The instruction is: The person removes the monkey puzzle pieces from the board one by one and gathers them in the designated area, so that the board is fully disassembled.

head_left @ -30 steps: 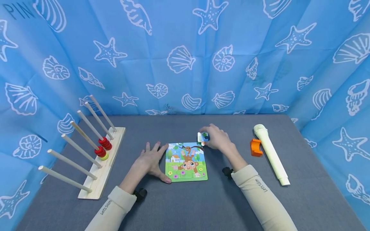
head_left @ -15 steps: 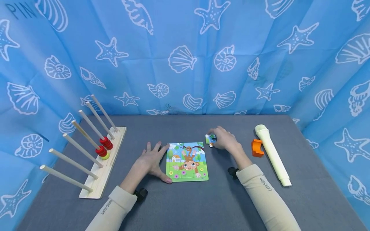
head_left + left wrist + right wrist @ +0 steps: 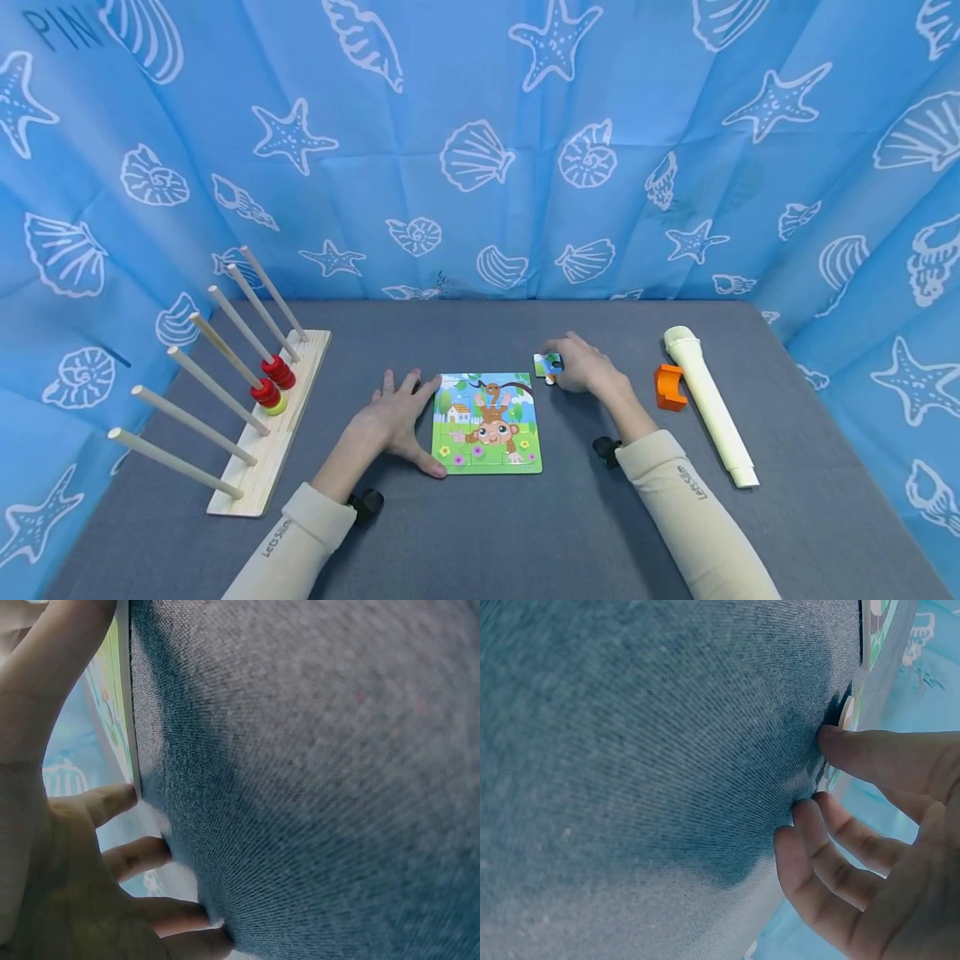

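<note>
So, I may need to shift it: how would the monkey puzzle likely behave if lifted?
The monkey puzzle is probably stiff: it looks straight along its side in the left wrist view. Lying flat and broad, it seems unlikely to roll or tip. It may shed parts if tilted, judging by the loose piece at the right hand.

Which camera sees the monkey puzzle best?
The head view: it shows nearly the whole monkey puzzle, picture side up. The left wrist view shows only its edge and a slanted strip; the right wrist view, just a sliver near the top.
</note>
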### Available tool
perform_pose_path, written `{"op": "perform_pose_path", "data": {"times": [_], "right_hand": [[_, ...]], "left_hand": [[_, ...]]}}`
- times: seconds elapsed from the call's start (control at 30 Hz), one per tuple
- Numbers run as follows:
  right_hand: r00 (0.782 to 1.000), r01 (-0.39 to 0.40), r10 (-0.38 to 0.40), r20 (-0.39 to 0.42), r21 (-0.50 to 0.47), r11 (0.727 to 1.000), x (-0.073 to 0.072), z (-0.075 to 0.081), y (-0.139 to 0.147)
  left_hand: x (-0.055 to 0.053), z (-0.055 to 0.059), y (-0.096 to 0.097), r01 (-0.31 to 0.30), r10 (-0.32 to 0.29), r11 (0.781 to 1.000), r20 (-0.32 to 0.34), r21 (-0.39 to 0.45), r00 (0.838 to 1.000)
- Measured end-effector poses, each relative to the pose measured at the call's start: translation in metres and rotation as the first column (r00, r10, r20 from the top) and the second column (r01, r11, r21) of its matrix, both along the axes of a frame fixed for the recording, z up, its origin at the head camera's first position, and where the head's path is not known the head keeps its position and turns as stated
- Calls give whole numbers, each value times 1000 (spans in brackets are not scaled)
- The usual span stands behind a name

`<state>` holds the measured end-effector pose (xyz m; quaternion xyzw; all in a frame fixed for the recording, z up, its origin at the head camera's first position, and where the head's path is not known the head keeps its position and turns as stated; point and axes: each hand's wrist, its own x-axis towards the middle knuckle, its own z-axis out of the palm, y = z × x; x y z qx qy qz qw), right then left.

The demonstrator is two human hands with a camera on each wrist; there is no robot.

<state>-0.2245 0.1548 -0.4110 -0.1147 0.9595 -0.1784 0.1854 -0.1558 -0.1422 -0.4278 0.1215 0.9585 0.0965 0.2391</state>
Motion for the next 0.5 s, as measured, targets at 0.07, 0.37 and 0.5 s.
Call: {"op": "perform_pose_path", "data": {"times": [0.07, 0.37, 0.5], "right_hand": [[1000, -5, 5, 0, -1, 1000, 0, 0, 1], [1000, -5, 5, -7, -10, 1000, 1, -1, 1], [1000, -11, 11, -10, -12, 1000, 1, -1, 0]], "left_hand": [[0, 0, 0, 2, -2, 1000, -2, 0, 1000], [0, -1, -1, 16, -16, 1000, -11, 0, 1000], [0, 0, -1, 14, -14, 1000, -7, 4, 1000]]}}
